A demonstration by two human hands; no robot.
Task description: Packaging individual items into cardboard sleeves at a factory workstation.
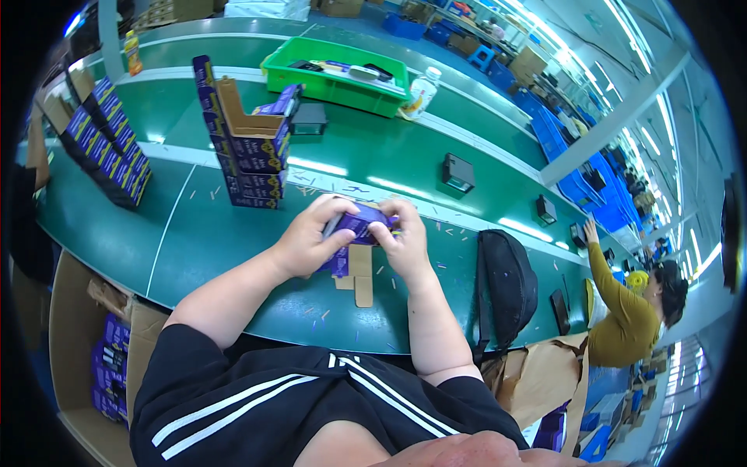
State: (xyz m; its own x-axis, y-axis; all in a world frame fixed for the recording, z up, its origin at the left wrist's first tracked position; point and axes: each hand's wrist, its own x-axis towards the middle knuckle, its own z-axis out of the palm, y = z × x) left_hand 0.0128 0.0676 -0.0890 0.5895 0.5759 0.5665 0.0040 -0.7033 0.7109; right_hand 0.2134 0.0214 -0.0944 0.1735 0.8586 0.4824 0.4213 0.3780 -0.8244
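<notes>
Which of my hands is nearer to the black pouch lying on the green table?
Right. Your right hand holds the purple box just left of the black pouch; your left hand grips the box's far side, farther from the pouch.

The person wears black shorts (257,405) with two white side stripes; both forearms are bare.

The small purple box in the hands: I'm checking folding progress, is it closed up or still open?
Still open: the purple box has brown cardboard flaps hanging unfolded below both hands.
</notes>
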